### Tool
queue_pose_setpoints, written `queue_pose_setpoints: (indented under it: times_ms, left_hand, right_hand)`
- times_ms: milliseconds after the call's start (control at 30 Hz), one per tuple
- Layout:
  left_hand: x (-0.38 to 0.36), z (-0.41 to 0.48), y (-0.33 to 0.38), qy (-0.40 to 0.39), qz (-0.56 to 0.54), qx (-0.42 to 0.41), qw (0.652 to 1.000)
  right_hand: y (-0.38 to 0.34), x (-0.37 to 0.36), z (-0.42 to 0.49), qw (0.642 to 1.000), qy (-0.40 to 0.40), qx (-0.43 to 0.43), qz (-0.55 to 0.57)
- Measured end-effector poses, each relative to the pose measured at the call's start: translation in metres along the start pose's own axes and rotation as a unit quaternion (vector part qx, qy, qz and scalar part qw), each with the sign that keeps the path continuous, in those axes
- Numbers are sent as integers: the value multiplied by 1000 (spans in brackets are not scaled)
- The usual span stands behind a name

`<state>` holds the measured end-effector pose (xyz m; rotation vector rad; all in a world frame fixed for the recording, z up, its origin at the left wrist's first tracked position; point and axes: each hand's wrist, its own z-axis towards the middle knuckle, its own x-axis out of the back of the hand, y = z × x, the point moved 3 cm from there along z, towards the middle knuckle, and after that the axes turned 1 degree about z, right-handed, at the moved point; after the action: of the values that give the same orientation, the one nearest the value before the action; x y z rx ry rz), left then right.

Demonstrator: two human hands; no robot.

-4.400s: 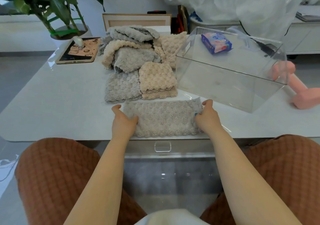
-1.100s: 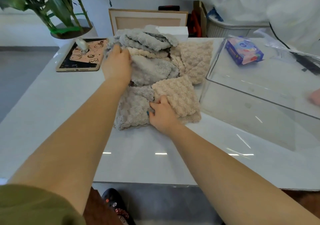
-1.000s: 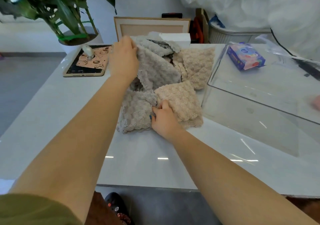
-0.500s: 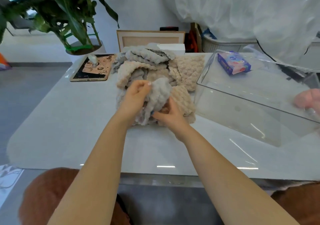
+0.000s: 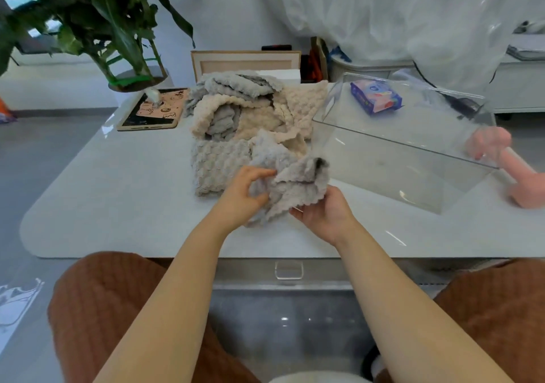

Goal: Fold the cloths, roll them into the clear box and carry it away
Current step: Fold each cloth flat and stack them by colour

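While it is held just above the table [image 5: 118,205] in the lower middle of the frame, the grey cloth [image 5: 290,182] is crumpled and not yet folded. Its left part is pinched between the thumb and curled fingers of the left hand [image 5: 241,197]. Its lower scalloped edge is gripped by the right hand [image 5: 324,214], whose fingertips are hidden behind the fabric.

The cloth is judged to be light, soft and limp, with a fluffy, bubbled surface that is not slippery, and nothing in it can be broken. It will probably sag wherever it is not supported, so it is best taken at two corners of one edge and laid flat before a fold is made.

Just behind it, to the left, a folded grey cloth [image 5: 218,164] is lying on the table. Further up in the frame a loose pile of cloths [image 5: 244,108], grey and beige, is heaped. The clear box [image 5: 398,152] is standing at the right of the pile, and no cloth is seen in it.

A blue packet [image 5: 376,96] is seen through the box walls, but it cannot be told whether it is inside the box or behind it. A pink object [image 5: 522,176] at the right edge is cut off by the frame and cannot be identified. The cloths in the pile cannot be counted, because they cover each other.
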<state>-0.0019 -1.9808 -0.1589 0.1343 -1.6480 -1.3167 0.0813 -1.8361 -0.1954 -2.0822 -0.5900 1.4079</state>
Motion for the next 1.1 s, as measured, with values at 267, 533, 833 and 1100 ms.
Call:
queue_pose_setpoints:
  times_ms: [267,533,833,1100]
  left_hand:
    - [-63,-13,37,-99,-30,4,995]
    - [-86,-19,45,-71,-104,21,992]
    - [-44,-16,34,51,-240,126,961]
    - [30,-31,36,-84,-267,199,939]
  right_hand:
    - [-17,36,-39,999,-4,-7,33]
    - [-22,34,-57,994,-105,29,22]
    - [-45,34,-53,984,102,65,-128]
    - [-97,27,-100,938,50,-14,-342]
